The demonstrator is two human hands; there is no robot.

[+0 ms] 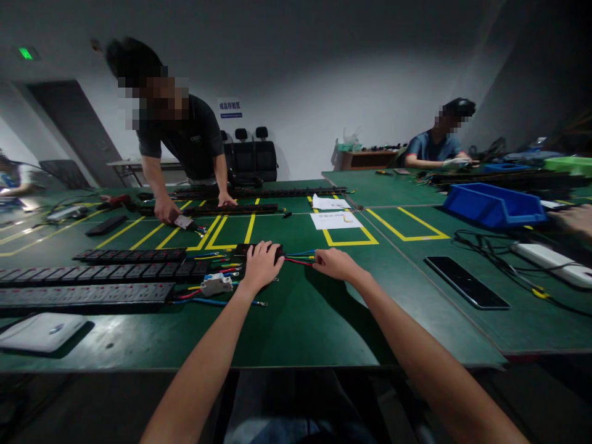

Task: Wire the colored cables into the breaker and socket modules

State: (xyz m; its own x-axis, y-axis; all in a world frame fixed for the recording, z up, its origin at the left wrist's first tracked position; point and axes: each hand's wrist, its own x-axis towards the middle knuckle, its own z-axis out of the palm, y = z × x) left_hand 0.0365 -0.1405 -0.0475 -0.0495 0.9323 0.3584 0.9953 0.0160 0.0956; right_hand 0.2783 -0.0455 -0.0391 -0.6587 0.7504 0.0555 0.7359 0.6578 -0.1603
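My left hand (263, 265) lies over a short black block (244, 249), its fingers bent across the top and gripping it against the green table. Most of the block is hidden under the hand. Out of its right end run blue, green-yellow and red wires (300, 256). My right hand (337, 264) is closed around the far ends of these wires, and their tips are hidden in the fingers. Left of my hands, several long power strips (92, 295) lie side by side. A small grey-white breaker (217, 284) is attached to wires at the end of the nearest strip.
Across the table (296, 333) a co-worker (185, 135) handles another wired part. A second person sits at the far right. A phone (466, 282), a blue bin (494, 205), a white extension socket (555, 262) and cables lie right. Papers (335, 221) lie ahead; a white device (41, 333) sits left.
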